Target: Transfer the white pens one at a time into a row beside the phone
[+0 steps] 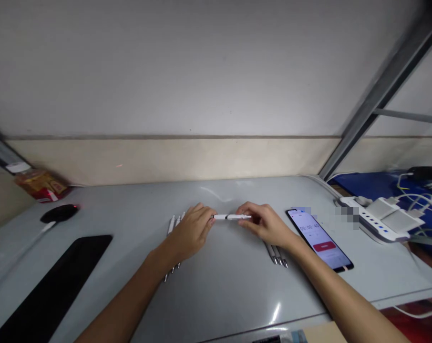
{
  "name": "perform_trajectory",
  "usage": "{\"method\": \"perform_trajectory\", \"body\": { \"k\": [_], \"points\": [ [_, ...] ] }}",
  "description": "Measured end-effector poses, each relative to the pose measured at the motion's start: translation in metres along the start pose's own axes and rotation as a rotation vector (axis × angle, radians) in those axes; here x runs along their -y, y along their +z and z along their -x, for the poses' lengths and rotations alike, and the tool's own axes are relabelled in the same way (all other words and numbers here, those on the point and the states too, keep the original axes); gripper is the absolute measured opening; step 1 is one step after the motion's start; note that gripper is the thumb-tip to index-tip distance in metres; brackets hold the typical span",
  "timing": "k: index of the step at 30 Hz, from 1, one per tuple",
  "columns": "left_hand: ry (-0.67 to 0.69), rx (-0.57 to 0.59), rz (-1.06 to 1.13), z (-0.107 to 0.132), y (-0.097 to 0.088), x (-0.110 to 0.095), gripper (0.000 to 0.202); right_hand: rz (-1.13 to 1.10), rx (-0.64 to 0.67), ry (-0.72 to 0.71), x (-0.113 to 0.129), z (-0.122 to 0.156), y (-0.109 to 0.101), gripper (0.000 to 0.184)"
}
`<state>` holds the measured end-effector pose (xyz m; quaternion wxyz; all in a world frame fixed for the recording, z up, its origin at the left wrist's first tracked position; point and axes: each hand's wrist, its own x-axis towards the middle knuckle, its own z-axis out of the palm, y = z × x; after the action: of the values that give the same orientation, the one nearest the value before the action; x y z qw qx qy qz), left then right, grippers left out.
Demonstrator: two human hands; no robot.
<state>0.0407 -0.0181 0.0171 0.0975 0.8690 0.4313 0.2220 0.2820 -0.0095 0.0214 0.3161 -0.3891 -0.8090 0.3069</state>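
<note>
The right pens (278, 255) and the partly covered left pens (171, 224) lie on the table (233, 276), completion status indeterminable, while farther off the left hand (194, 226) and right hand (262, 222), fingers pinched closed, hold one white pen (221, 217) between them, apparently mid-operation.

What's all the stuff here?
pen: 1, white, centre
left pens: several, white and silver, centre-left
right pens: several, grey, centre-right
phone: 1, black, right
power strip: 1, white, far right
chargers: 2, white, on strip
cables: several, white, both sides
mouse: 1, black, left
flat thing: 1, black, front left
bottle: 1, red and yellow, back left
desk: 1, grey, below
wall: 1, grey-cream, back
metal bars: several, grey, sides
other surface: 1, blue, right
left hand, right hand: 2, bare, on pen
</note>
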Motion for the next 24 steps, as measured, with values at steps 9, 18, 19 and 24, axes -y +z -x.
{"method": "perform_trajectory", "body": {
  "k": [9, 18, 19, 24],
  "points": [
    [-0.051, 0.017, -0.001, 0.002, 0.002, 0.007, 0.027, 0.083, -0.093, -0.126, -0.002, 0.000, 0.004, 0.035],
    [-0.022, 0.006, -0.095, 0.000, -0.003, 0.006, 0.023, 0.300, -0.020, -0.070, -0.004, 0.004, 0.012, 0.031],
    [-0.007, -0.012, -0.105, 0.000, -0.004, 0.005, 0.024, 0.262, -0.022, -0.045, -0.003, 0.004, 0.012, 0.031],
    [0.020, -0.055, -0.001, -0.003, -0.010, -0.001, 0.023, -0.364, -0.142, 0.145, 0.006, -0.003, 0.013, 0.028]
  ]
}}
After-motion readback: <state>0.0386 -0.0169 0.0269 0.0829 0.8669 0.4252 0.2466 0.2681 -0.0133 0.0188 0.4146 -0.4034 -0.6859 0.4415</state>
